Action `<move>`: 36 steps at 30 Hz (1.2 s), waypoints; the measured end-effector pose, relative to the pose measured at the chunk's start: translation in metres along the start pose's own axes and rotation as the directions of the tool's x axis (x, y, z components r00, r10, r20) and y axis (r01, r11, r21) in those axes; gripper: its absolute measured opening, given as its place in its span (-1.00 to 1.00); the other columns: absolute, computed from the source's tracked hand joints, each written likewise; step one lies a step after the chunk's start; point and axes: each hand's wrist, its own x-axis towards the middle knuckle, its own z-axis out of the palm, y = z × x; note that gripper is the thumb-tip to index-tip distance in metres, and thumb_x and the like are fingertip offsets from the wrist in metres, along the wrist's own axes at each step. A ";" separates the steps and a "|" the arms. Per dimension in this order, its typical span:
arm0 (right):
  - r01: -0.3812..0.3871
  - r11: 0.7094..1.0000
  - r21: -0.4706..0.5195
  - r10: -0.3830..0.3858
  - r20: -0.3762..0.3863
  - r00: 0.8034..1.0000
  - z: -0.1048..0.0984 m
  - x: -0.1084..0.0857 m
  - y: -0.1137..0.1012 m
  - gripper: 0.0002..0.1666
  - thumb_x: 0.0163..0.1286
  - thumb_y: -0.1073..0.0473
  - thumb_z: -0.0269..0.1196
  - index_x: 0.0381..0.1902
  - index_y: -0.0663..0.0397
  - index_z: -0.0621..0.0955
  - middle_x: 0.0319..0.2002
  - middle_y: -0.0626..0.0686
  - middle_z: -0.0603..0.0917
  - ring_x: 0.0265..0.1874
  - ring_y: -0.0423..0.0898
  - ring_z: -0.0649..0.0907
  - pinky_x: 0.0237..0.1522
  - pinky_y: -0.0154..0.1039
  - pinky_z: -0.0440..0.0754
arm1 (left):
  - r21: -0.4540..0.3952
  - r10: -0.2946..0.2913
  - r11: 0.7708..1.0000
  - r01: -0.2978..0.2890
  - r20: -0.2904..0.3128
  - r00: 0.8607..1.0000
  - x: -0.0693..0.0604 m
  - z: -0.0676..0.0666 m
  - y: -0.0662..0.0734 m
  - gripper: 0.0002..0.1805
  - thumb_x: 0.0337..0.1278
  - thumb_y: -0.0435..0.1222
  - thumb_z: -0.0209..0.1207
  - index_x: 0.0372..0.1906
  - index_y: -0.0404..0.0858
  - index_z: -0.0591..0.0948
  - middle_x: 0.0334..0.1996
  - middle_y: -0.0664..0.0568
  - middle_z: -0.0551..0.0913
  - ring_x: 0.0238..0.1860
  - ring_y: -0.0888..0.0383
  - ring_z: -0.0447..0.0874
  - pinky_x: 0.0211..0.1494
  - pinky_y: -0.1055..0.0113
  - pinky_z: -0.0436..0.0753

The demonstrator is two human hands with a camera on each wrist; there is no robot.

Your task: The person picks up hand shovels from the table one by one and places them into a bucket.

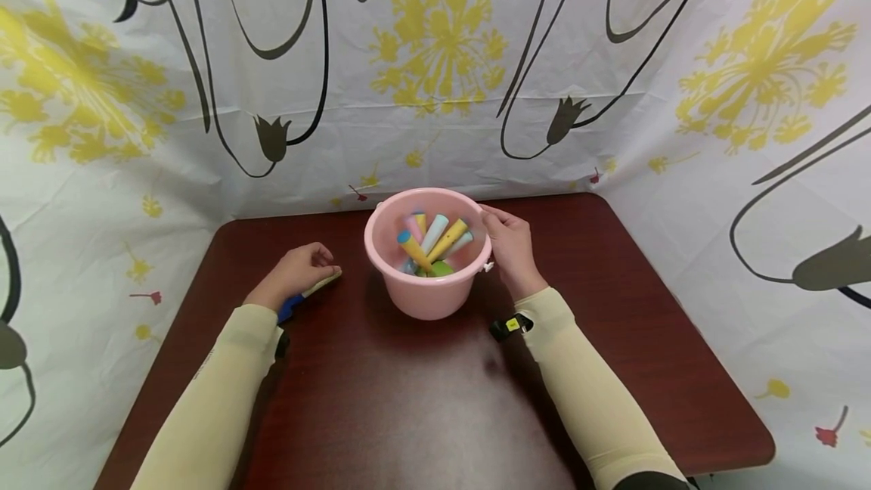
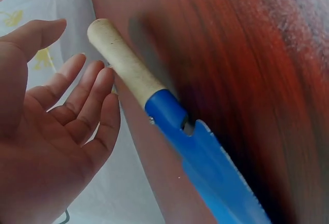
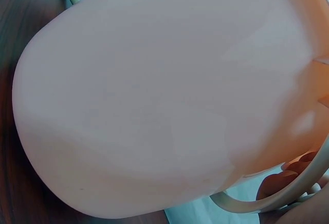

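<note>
A pink bucket (image 1: 430,301) stands upright on the table. Several coloured tapered sticks (image 1: 445,240) in yellow, white and pink lie in it, along with a green object (image 1: 441,269). My right hand (image 1: 513,252) grips the bucket's rim at the right. In the right wrist view the bucket wall (image 3: 154,95) fills most of the frame, and a pale curved handle (image 3: 277,198) crosses in front of the fingers. To the left, my left hand (image 1: 296,274) is beside a trowel (image 2: 167,111) with a wooden handle and blue blade. Its fingers are loosely bent and not wrapped around the handle.
The dark red-brown table (image 1: 422,414) has its back edge against a white sheet (image 1: 422,150) printed with flowers. The sheet also hangs along both sides. A wrist camera (image 1: 510,326) sits under the right sleeve.
</note>
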 end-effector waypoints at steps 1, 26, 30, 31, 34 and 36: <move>0.000 1.000 -0.001 0.000 0.000 1.000 0.000 0.000 0.000 -0.62 0.64 0.02 0.33 0.25 0.02 0.82 0.05 0.25 0.84 -0.42 -0.02 0.84 -0.60 -0.36 0.65 | 0.003 0.000 1.000 0.000 0.003 1.000 0.001 0.001 -0.001 -0.55 0.55 -0.05 0.35 0.21 -0.32 0.62 0.11 -0.24 0.70 0.13 -0.18 0.67 0.27 -0.16 0.65; -0.017 1.000 0.007 0.017 0.002 1.000 -0.001 0.000 -0.001 -0.64 0.64 0.03 0.32 0.24 0.00 0.83 0.01 0.23 0.85 -0.48 -0.01 0.82 -0.62 -0.34 0.64 | 0.033 -0.037 0.999 0.035 0.068 0.997 0.003 0.009 -0.008 -0.63 0.52 -0.19 0.38 0.17 -0.35 0.64 0.03 -0.20 0.70 -0.04 -0.08 0.65 0.07 0.01 0.68; -0.016 1.000 0.009 0.016 0.004 1.000 -0.001 0.000 -0.001 -0.64 0.64 0.02 0.32 0.24 -0.01 0.83 0.01 0.21 0.85 -0.46 -0.01 0.82 -0.61 -0.34 0.65 | 0.035 -0.028 0.999 0.026 0.066 0.997 0.005 0.009 -0.009 -0.66 0.52 -0.23 0.37 0.18 -0.35 0.65 0.04 -0.20 0.71 -0.02 -0.09 0.66 0.11 -0.01 0.67; -0.016 1.000 0.010 0.016 0.005 1.000 -0.001 0.000 0.000 -0.63 0.64 0.02 0.32 0.24 -0.01 0.82 0.02 0.21 0.85 -0.47 -0.03 0.82 -0.61 -0.34 0.65 | 0.035 -0.028 0.999 0.025 0.067 0.997 0.005 0.010 -0.009 -0.67 0.52 -0.24 0.36 0.18 -0.35 0.65 0.04 -0.21 0.71 -0.02 -0.10 0.66 0.12 -0.02 0.67; -0.012 1.000 0.014 0.012 0.008 1.000 -0.001 0.000 0.000 -0.62 0.65 0.02 0.31 0.25 0.01 0.82 0.03 0.22 0.85 -0.50 -0.12 0.80 -0.60 -0.35 0.65 | 0.037 -0.032 0.999 0.029 0.071 0.997 0.006 0.011 -0.010 -0.67 0.53 -0.24 0.36 0.17 -0.35 0.65 0.04 -0.20 0.71 -0.02 -0.09 0.65 0.13 -0.01 0.67; -0.007 1.000 0.014 0.007 0.010 1.000 -0.001 0.000 0.000 -0.62 0.65 0.02 0.31 0.26 0.02 0.82 0.04 0.23 0.84 -0.54 -0.16 0.78 -0.61 -0.35 0.64 | 0.039 -0.030 0.999 0.027 0.074 0.997 0.005 0.011 -0.010 -0.68 0.53 -0.24 0.36 0.17 -0.34 0.65 0.04 -0.19 0.71 -0.02 -0.09 0.65 0.12 0.00 0.67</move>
